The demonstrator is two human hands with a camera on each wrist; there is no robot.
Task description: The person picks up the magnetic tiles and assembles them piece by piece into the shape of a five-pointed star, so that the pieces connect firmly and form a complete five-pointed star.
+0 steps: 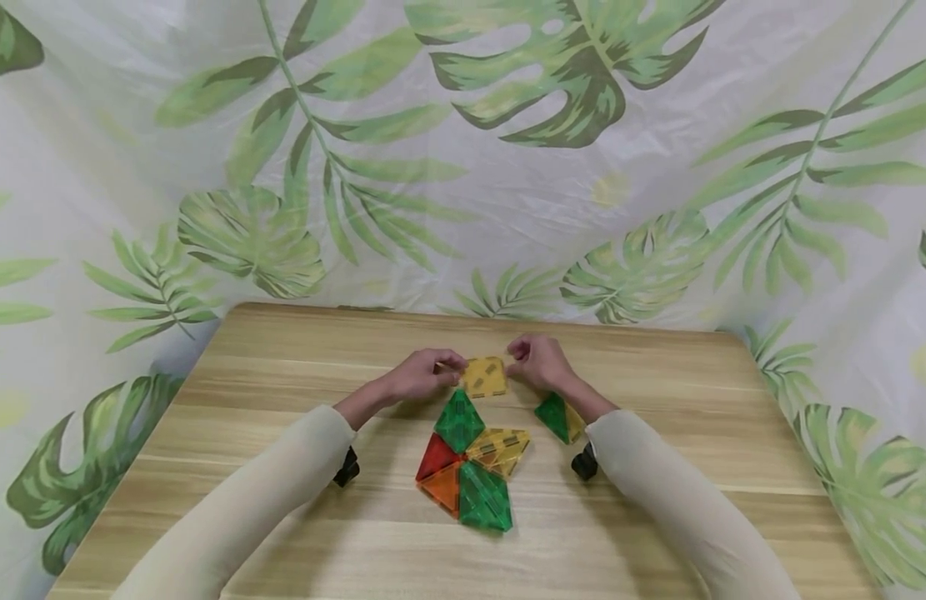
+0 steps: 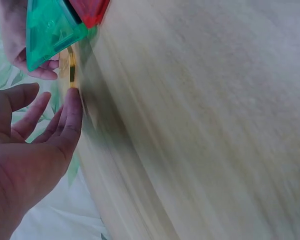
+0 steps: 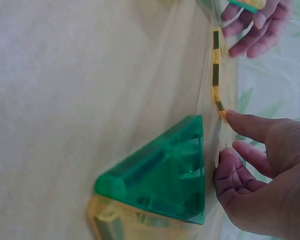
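Note:
A flat yellow translucent magnetic tile piece (image 1: 484,377) lies toward the back of the table, between the two hands. The left hand (image 1: 427,374) is at its left side; in the left wrist view a fingertip touches the tile's edge (image 2: 72,67), the fingers fairly straight. On the other side is the right hand (image 1: 539,362). Its thumb meets the tile's corner (image 3: 222,114) in the right wrist view, while its other fingers bend loosely with nothing in them. Just in front of the yellow piece stands a green raised magnetic tile shape (image 1: 459,421).
That green shape joins a ring of red (image 1: 437,457), orange (image 1: 442,487), green (image 1: 486,497) and yellow (image 1: 500,448) tile shapes. Apart from the ring, a green and yellow tile piece (image 1: 556,417) sits near the right wrist. A leaf-print cloth (image 1: 387,167) hangs behind the wooden table (image 1: 297,350).

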